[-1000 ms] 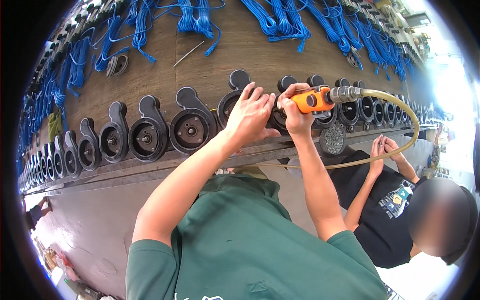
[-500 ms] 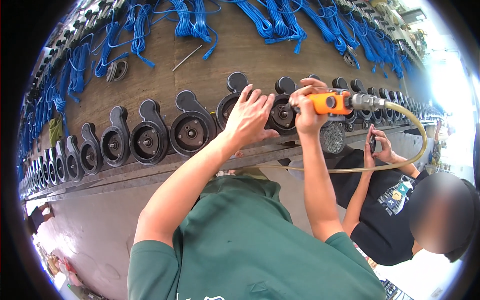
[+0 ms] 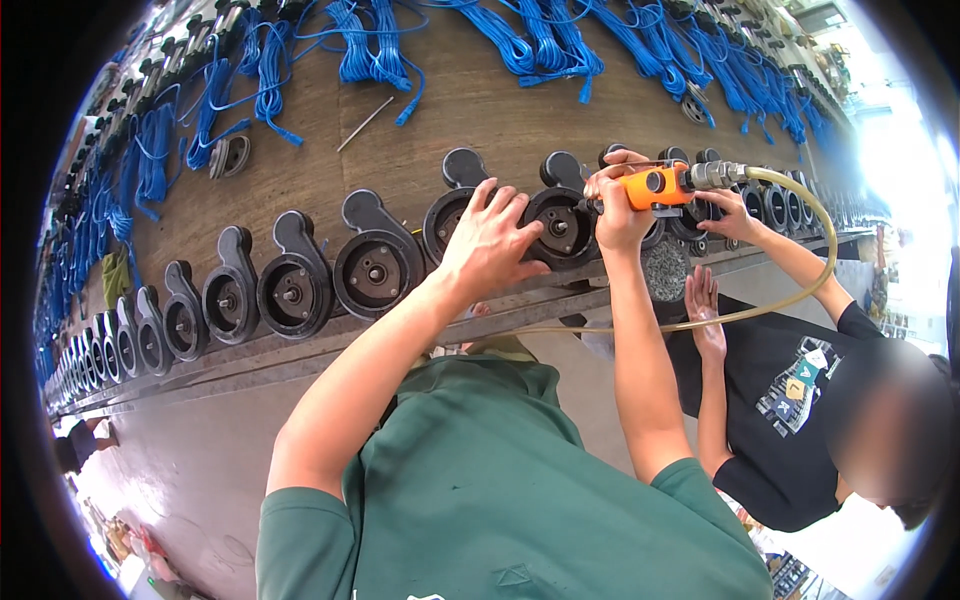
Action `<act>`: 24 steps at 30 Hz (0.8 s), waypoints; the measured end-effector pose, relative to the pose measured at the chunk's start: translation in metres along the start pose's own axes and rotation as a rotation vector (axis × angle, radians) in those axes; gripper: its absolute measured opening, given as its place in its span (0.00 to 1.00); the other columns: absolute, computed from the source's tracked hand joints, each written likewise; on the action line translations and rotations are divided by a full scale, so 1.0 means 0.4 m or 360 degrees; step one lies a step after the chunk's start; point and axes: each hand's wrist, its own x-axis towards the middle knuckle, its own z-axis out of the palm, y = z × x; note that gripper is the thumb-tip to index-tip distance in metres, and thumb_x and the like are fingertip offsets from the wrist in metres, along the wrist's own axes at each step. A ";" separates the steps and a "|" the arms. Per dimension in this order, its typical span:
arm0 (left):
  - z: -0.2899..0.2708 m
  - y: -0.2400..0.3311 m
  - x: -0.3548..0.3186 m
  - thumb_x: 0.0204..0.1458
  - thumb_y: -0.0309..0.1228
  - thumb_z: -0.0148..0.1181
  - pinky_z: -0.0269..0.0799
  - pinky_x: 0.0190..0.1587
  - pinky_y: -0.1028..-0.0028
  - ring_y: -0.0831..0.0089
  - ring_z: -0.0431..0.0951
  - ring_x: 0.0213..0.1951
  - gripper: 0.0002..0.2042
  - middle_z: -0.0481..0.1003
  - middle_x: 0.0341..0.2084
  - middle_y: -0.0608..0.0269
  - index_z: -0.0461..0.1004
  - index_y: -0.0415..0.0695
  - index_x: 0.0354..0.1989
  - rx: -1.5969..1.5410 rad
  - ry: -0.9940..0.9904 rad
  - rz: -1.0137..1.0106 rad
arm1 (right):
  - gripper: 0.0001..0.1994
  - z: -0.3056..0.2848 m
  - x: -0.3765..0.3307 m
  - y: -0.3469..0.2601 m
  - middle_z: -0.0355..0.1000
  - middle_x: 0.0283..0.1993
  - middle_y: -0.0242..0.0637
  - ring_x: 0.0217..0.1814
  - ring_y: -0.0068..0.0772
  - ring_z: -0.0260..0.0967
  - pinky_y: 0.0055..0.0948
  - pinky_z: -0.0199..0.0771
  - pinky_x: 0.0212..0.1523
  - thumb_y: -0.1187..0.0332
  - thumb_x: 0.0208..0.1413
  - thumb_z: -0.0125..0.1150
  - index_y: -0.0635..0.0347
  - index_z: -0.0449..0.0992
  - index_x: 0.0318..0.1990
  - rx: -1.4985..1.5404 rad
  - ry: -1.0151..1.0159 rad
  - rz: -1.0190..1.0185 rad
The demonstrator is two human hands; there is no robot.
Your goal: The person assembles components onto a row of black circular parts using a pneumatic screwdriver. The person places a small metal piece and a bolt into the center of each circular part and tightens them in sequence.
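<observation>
A long row of black round pump housings (image 3: 375, 268) lies along the front edge of a wooden bench (image 3: 470, 110). My left hand (image 3: 492, 240) rests spread on one housing (image 3: 450, 215), fingers reaching toward the neighbouring housing (image 3: 558, 225). My right hand (image 3: 618, 208) grips an orange air tool (image 3: 655, 187) with a yellowish hose (image 3: 800, 270), its tip at that neighbouring housing.
Bundles of blue cable (image 3: 540, 40) lie across the back of the bench, with a thin metal rod (image 3: 365, 122) and a loose housing (image 3: 230, 155). A person in a black shirt (image 3: 790, 400) stands at my right, one hand (image 3: 725, 212) on housings further along.
My right hand has shifted the orange tool slightly to the right and steadied it at the housing. My left hand stays on the same housing. The other person's hands moved apart.
</observation>
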 end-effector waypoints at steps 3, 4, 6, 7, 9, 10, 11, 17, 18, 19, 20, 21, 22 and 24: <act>0.000 0.001 -0.001 0.35 0.49 0.74 0.56 0.66 0.51 0.53 0.69 0.58 0.26 0.74 0.51 0.50 0.80 0.48 0.43 0.0008 0.0013 0.0002 | 0.07 0.000 -0.002 0.018 0.68 0.27 0.35 0.27 0.26 0.66 0.28 0.72 0.35 0.79 0.54 0.51 0.65 0.67 0.41 0.0092 -0.0056 0.0098; 0.003 -0.001 -0.004 0.35 0.49 0.74 0.56 0.66 0.51 0.53 0.69 0.58 0.26 0.74 0.51 0.50 0.80 0.48 0.43 0.0012 0.0018 0.0004 | 0.08 0.001 -0.003 0.024 0.68 0.28 0.35 0.27 0.27 0.66 0.28 0.72 0.35 0.79 0.54 0.52 0.65 0.67 0.42 0.0123 -0.0061 0.0129; 0.005 -0.001 -0.003 0.35 0.49 0.74 0.56 0.66 0.52 0.53 0.69 0.58 0.26 0.74 0.51 0.49 0.80 0.48 0.43 0.0015 0.0018 0.0009 | 0.08 -0.003 -0.006 0.029 0.67 0.28 0.34 0.28 0.27 0.66 0.28 0.71 0.34 0.80 0.54 0.52 0.63 0.68 0.41 0.0130 -0.0069 0.0110; 0.003 0.000 0.000 0.35 0.49 0.74 0.56 0.66 0.52 0.53 0.69 0.58 0.26 0.74 0.51 0.49 0.80 0.48 0.42 0.0013 0.0013 0.0013 | 0.08 -0.008 -0.006 0.039 0.67 0.28 0.34 0.28 0.27 0.66 0.28 0.71 0.34 0.80 0.54 0.52 0.63 0.67 0.41 0.0120 -0.0057 0.0091; 0.002 0.001 0.002 0.36 0.50 0.74 0.56 0.66 0.52 0.53 0.69 0.58 0.26 0.75 0.51 0.49 0.80 0.48 0.42 0.0022 0.0008 0.0021 | 0.08 -0.011 -0.004 0.040 0.68 0.29 0.34 0.27 0.26 0.66 0.27 0.71 0.34 0.79 0.54 0.52 0.65 0.68 0.42 0.0117 -0.0045 0.0047; 0.002 0.000 0.001 0.36 0.50 0.74 0.56 0.66 0.52 0.53 0.69 0.58 0.26 0.75 0.51 0.49 0.81 0.48 0.42 0.0033 0.0008 0.0024 | 0.09 -0.006 -0.005 0.035 0.68 0.29 0.35 0.27 0.26 0.66 0.26 0.71 0.34 0.79 0.54 0.52 0.66 0.68 0.43 0.0077 -0.0022 0.0021; 0.002 0.000 0.002 0.36 0.50 0.73 0.56 0.66 0.52 0.54 0.69 0.58 0.26 0.75 0.51 0.49 0.81 0.48 0.41 0.0043 0.0006 0.0029 | 0.10 0.000 -0.006 0.028 0.69 0.29 0.35 0.27 0.26 0.66 0.26 0.71 0.34 0.79 0.54 0.52 0.67 0.69 0.44 0.0037 0.0003 -0.0006; 0.008 -0.006 -0.001 0.36 0.52 0.73 0.56 0.67 0.53 0.54 0.70 0.57 0.27 0.76 0.51 0.48 0.81 0.47 0.41 0.0072 0.0024 0.0015 | 0.17 -0.016 -0.063 -0.041 0.66 0.26 0.35 0.25 0.24 0.64 0.26 0.70 0.31 0.79 0.52 0.50 0.72 0.67 0.51 0.0140 -0.0027 0.0043; 0.007 -0.003 0.002 0.37 0.51 0.72 0.55 0.67 0.52 0.54 0.69 0.58 0.26 0.75 0.51 0.47 0.81 0.46 0.42 0.0053 -0.0001 0.0014 | 0.16 -0.024 -0.087 -0.044 0.66 0.26 0.36 0.24 0.25 0.64 0.26 0.70 0.30 0.79 0.51 0.50 0.72 0.66 0.50 0.0104 -0.0050 0.0076; 0.005 -0.003 0.002 0.39 0.51 0.72 0.53 0.68 0.52 0.53 0.68 0.59 0.26 0.75 0.52 0.47 0.80 0.46 0.42 0.0035 -0.0026 0.0013 | 0.15 -0.033 -0.101 -0.040 0.66 0.26 0.36 0.24 0.24 0.64 0.26 0.70 0.30 0.79 0.51 0.50 0.71 0.66 0.49 0.0038 -0.0036 0.0072; 0.003 -0.003 0.003 0.41 0.51 0.71 0.52 0.68 0.51 0.53 0.68 0.60 0.25 0.74 0.52 0.46 0.80 0.45 0.43 0.0016 -0.0051 0.0010 | 0.15 -0.040 -0.110 -0.034 0.66 0.26 0.36 0.24 0.24 0.64 0.26 0.70 0.30 0.80 0.51 0.49 0.71 0.66 0.48 -0.0028 -0.0023 0.0069; 0.002 -0.003 0.004 0.40 0.50 0.72 0.52 0.68 0.51 0.53 0.68 0.60 0.25 0.74 0.52 0.46 0.80 0.45 0.43 0.0022 -0.0036 0.0023 | 0.13 -0.041 -0.116 -0.034 0.66 0.26 0.36 0.23 0.24 0.63 0.26 0.70 0.30 0.80 0.52 0.49 0.70 0.66 0.46 -0.0094 -0.0005 0.0030; 0.000 0.000 0.003 0.40 0.50 0.72 0.52 0.68 0.51 0.53 0.68 0.60 0.25 0.74 0.52 0.46 0.80 0.45 0.43 0.0018 -0.0032 0.0021 | 0.13 -0.039 -0.120 -0.038 0.66 0.26 0.36 0.23 0.24 0.63 0.26 0.70 0.30 0.79 0.52 0.49 0.70 0.66 0.46 -0.0017 0.0003 0.0063; -0.005 0.005 0.004 0.40 0.50 0.72 0.52 0.68 0.51 0.53 0.68 0.60 0.26 0.75 0.51 0.46 0.80 0.45 0.43 0.0013 -0.0020 0.0024 | 0.13 -0.030 -0.120 -0.055 0.66 0.26 0.36 0.23 0.24 0.63 0.26 0.70 0.30 0.79 0.52 0.49 0.70 0.66 0.46 0.0136 0.0020 0.0122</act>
